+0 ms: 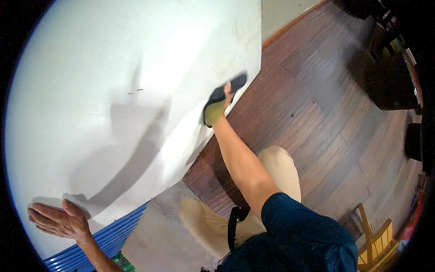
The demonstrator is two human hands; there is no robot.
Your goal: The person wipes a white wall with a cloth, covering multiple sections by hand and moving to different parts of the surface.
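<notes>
My left hand point(61, 221), its fingers mostly straight and its thumb apart, lies against or just over the large white flat surface point(85, 61) at the lower left; it holds nothing. At the surface's edge near the middle, my right hand point(226, 93) is around a black and olive-green item point(215, 110). My thumb shows over its black part, while the other fingers are hidden. Blur leaves unclear exactly what the item is and whether it is partly worn on the hand. Shadows of my arm fall across the white surface, which bears small dark marks.
Wood-look floor planks point(323, 136) run along the right. Blue ribbed material point(102, 239) borders the white surface below, beside a grey floor area point(156, 224). My knees in beige trousers point(280, 166) are below me. A yellow wooden chair point(379, 243) stands lower right, dark furniture upper right.
</notes>
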